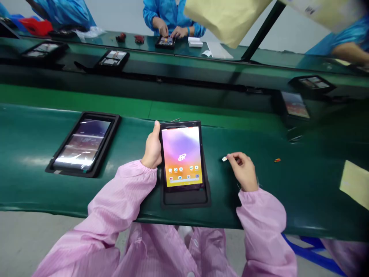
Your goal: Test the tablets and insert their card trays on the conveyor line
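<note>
A lit tablet [181,156] showing a home screen with app icons lies in a black tray [184,198] on the green conveyor belt [29,196]. My left hand [152,148] grips the tablet's left edge, thumb upward. To the right of the tray, my right hand [243,171] pinches a small white card-like piece [224,159] between finger and thumb, just above the belt. Pink striped sleeves cover both my forearms.
A second tablet [83,144] lies in a black tray to my left. A small orange bit [277,160] and a yellowish sheet [355,184] are on the belt to my right. Across the line, a co-worker's hands [170,32] work on a tablet.
</note>
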### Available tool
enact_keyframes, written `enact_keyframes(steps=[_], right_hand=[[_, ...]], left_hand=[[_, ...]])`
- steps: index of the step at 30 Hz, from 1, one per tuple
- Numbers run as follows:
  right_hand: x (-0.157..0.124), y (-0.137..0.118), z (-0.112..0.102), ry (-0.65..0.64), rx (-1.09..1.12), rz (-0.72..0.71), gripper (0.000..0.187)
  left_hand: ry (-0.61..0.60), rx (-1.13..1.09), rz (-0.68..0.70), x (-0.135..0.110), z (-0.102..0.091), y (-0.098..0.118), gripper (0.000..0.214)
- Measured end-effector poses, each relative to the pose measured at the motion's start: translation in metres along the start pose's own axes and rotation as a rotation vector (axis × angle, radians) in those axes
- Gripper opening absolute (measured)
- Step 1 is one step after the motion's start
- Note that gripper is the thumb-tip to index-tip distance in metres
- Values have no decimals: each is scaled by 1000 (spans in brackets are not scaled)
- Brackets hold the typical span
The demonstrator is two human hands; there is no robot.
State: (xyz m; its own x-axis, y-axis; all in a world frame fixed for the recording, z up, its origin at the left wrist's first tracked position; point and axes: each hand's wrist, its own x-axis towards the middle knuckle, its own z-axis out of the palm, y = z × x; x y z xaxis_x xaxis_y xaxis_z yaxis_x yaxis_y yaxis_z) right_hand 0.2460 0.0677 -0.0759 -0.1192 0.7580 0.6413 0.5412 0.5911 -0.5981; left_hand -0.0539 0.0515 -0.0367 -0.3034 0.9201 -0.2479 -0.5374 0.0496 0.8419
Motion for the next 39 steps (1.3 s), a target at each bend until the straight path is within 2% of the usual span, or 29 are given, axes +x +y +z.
enact_keyframes(steps=[2,3,4,6,7,8,10,13,16,23,26,32,36,39], right_hand=[[-21,17,-2,123,-100,-39,26],[-26,17,-1,198,-182,-43,22],[-27,10,0,264,-277,-45,27],[-26,-20,10,274,-469,-30,46],[-24,-40,19,212,-538,-46,50],[-22,-63,29,50,-549,-39,51],[-20,-104,54,-232,-471,-186,46],[-19,-142,86,-370,-445,-277,45],[-24,-148,99,-435,-491,-196,52],[-59,-149,81,-544,-500,-115,66],[-73,-154,72,-580,-494,-96,66],[-81,-154,68,-614,-547,-122,65],[-80,-154,65,-606,-513,-134,60],[-84,-154,51,-523,-367,-149,44]], left_hand=[[-37,-46,-88,4,-3,-8,54],[-59,-70,-125,6,-5,-11,55],[-76,-92,-156,7,-6,-13,55],[-90,-123,-189,8,-7,-16,55],[-95,-132,-195,8,-8,-17,55],[-106,-139,-200,8,-8,-18,56],[-141,-145,-201,8,-9,-19,59],[-184,-160,-174,5,-8,-20,58],[-175,-187,-156,3,-7,-22,57],[-107,-161,-198,4,-12,-26,61],[-104,-162,-199,3,-12,-27,62],[-92,-169,-184,2,-10,-27,63],[-109,-174,-166,3,-9,-26,60],[-81,-136,-145,4,-10,-26,58]])
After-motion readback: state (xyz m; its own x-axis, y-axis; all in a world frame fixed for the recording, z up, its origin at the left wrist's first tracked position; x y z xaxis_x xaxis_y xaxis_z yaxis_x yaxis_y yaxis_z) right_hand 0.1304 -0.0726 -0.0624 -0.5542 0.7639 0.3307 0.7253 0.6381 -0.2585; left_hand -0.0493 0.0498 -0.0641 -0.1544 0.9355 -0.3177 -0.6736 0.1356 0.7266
